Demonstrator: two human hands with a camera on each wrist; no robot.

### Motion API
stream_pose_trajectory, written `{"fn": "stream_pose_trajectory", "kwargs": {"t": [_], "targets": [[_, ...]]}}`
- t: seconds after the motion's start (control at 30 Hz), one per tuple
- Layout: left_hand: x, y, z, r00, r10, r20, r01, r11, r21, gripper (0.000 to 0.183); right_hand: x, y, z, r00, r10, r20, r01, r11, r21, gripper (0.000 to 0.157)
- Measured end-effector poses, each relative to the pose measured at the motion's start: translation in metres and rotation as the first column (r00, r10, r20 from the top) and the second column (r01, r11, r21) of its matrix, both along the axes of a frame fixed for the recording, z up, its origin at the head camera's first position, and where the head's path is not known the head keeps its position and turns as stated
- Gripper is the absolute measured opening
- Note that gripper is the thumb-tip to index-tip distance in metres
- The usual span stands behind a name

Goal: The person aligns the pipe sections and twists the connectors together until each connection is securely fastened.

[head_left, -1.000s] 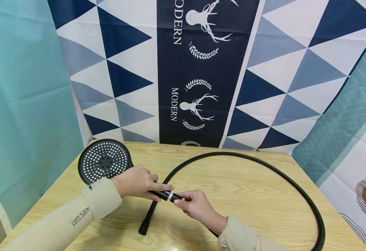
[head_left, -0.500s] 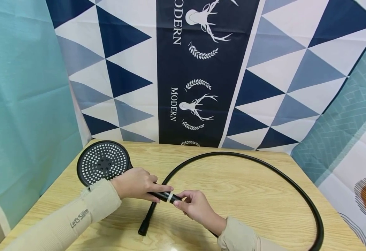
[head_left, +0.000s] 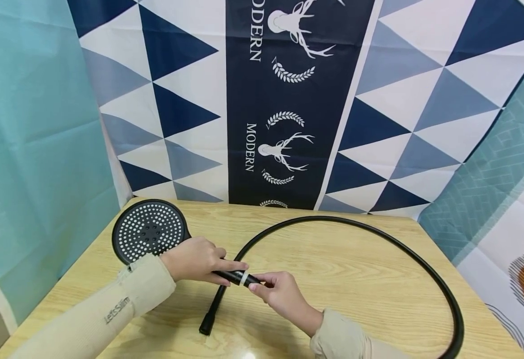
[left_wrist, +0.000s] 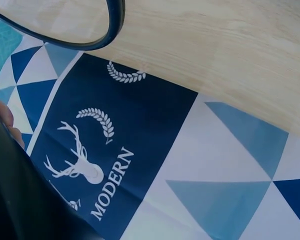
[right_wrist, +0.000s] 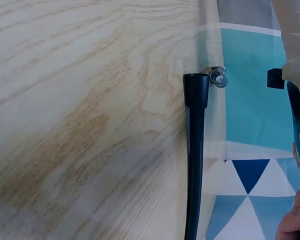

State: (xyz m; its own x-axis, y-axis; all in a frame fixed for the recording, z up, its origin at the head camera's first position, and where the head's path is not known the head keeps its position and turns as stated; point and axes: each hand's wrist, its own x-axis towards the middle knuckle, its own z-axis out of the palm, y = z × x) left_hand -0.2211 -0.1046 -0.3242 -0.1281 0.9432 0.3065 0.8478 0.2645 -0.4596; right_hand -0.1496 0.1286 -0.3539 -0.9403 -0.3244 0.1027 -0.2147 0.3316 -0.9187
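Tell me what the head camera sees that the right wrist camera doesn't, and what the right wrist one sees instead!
Only the head view: the dotted face of the shower head, the white deer pictures and the writing on a sleeve.

Only the right wrist view: a small shiny thing beside the end of the black hose. I can't tell what it is.

Both: the hose's loose end, the wooden table, triangle cloth, left hand and right hand.

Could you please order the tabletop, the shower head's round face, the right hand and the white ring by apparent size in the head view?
Largest to smallest:
1. Tabletop
2. Shower head's round face
3. Right hand
4. White ring
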Motion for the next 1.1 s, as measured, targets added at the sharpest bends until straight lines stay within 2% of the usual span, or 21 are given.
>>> {"fn": "stream_pose_trajectory", "kwargs": {"t": [0.1, 0.23, 0.3, 0.4, 0.63, 0.87, 1.1], "targets": [[-0.0018, 0.0024, 0.0028, 1.000, 0.007, -0.005, -0.007, 1.000, 0.001, 0.044, -0.0004, 0.0001, 0.0006, 0.999, -0.034, 0.001, 0.034, 0.999, -0.025, 0.025], [-0.0023, 0.0039, 0.0063, 1.000, 0.007, -0.016, -0.007, 1.000, -0.002, 0.044, -0.0005, 0.0000, 0.0010, 0.995, -0.075, 0.062, 0.080, 0.994, -0.078, 0.022], [-0.0020, 0.0038, 0.0066, 1.000, 0.010, -0.009, -0.011, 1.000, -0.009, 0.044, -0.0009, -0.0002, 0.0008, 0.992, -0.084, 0.091, 0.095, 0.988, -0.123, 0.020], [-0.0013, 0.0026, 0.0054, 1.000, 0.013, 0.006, -0.013, 1.000, -0.007, 0.045, -0.0016, 0.0002, -0.0001, 0.994, -0.077, 0.080, 0.088, 0.985, -0.148, 0.019], [-0.0007, 0.0014, 0.0007, 1.000, 0.004, 0.003, -0.004, 1.000, 0.001, 0.047, -0.0008, 0.0016, -0.0041, 0.997, -0.070, -0.010, 0.069, 0.993, -0.097, 0.020], [-0.0016, 0.0025, 0.0005, 1.000, 0.000, 0.002, 0.000, 1.000, 0.015, 0.047, -0.0022, 0.0014, -0.0035, 0.990, -0.137, 0.020, 0.138, 0.986, -0.090, 0.018], [-0.0009, 0.0027, 0.0000, 1.000, -0.002, -0.006, 0.002, 1.000, 0.011, 0.047, -0.0045, 0.0028, -0.0060, 0.991, -0.129, 0.022, 0.131, 0.987, -0.096, 0.019]]}}
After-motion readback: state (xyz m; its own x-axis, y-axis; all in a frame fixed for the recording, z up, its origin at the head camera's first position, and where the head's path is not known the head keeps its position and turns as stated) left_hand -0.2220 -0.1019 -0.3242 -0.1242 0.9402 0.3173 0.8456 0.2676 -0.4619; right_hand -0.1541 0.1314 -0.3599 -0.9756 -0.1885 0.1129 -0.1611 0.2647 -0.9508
